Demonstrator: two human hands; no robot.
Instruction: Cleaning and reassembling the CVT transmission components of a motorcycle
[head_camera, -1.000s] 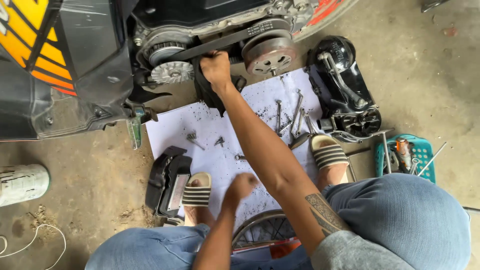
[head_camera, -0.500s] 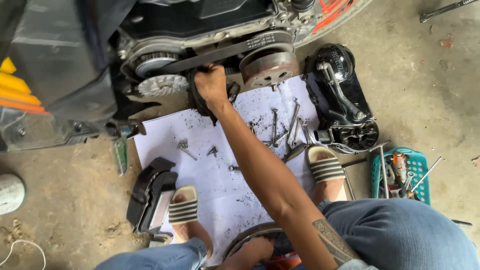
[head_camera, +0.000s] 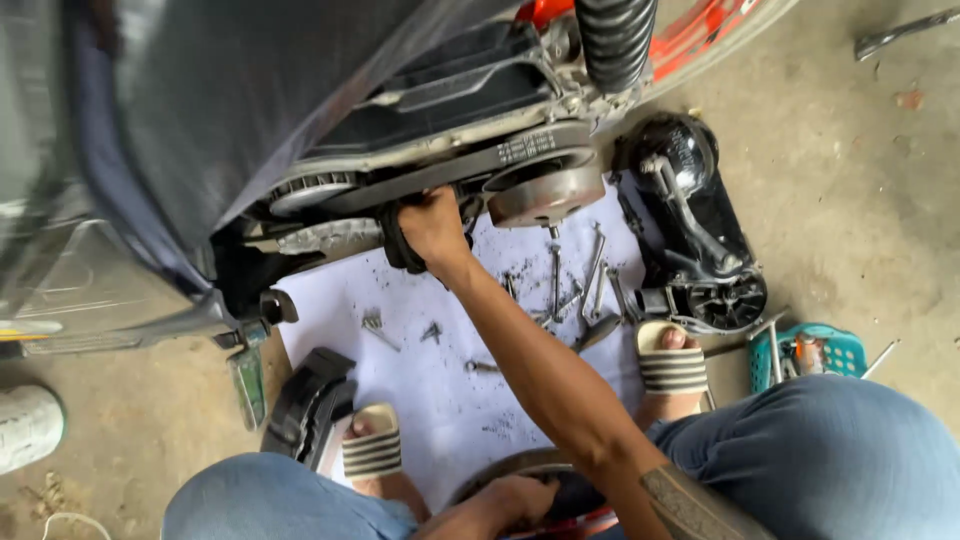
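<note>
Right hand (head_camera: 435, 225), centre of frame, is closed around the black drive belt (head_camera: 440, 172) where it sags below the scooter's open transmission, beside the round metal pulley (head_camera: 545, 190). Left hand (head_camera: 510, 500), bottom centre between the knees, rests with fingers curled on a dark round part (head_camera: 520, 470); grip cannot be confirmed. Loose bolts (head_camera: 575, 290) lie on the white sheet (head_camera: 340, 300) beneath.

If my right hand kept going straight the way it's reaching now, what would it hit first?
The right hand already grips the black drive belt. Pushed further up, it would probably meet the dark engine casing just behind the belt, though depth there is hard to judge.
</note>
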